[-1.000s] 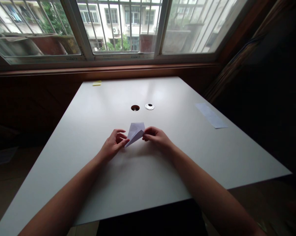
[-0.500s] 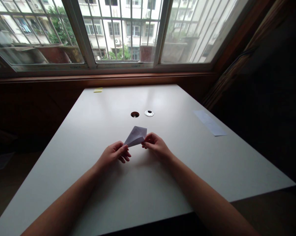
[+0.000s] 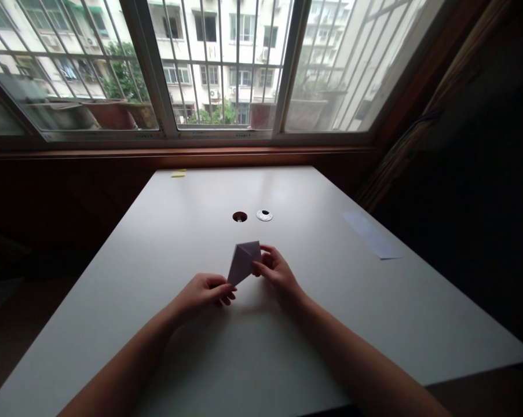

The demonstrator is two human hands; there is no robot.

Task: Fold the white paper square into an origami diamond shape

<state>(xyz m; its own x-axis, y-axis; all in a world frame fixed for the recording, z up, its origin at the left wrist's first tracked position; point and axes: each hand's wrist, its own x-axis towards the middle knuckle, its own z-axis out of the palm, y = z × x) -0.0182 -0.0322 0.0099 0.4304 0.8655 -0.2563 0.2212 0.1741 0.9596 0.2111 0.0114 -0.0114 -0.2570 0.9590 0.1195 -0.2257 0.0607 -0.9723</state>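
Observation:
A small folded sheet of paper (image 3: pixel 242 262), kite-shaped with a narrow lower point, is held up above the white table (image 3: pixel 191 231) between my two hands. My left hand (image 3: pixel 211 289) pinches the pointed lower end between thumb and fingers. On the other side, my right hand (image 3: pixel 273 267) grips the wider right edge, thumb in front and fingers partly behind the paper. A folded flap with a crease shows near the top of the paper.
Beyond the paper are a round hole (image 3: pixel 240 216) in the tabletop and its round cover (image 3: pixel 264 215). A loose paper strip (image 3: pixel 369 234) lies near the right edge, a yellow slip (image 3: pixel 178 173) at the far left corner. A barred window (image 3: pixel 226 69) stands behind.
The paper has turned more upright, and its folded flap now faces me. My right thumb has come onto its front. The whole view has tilted up slightly.

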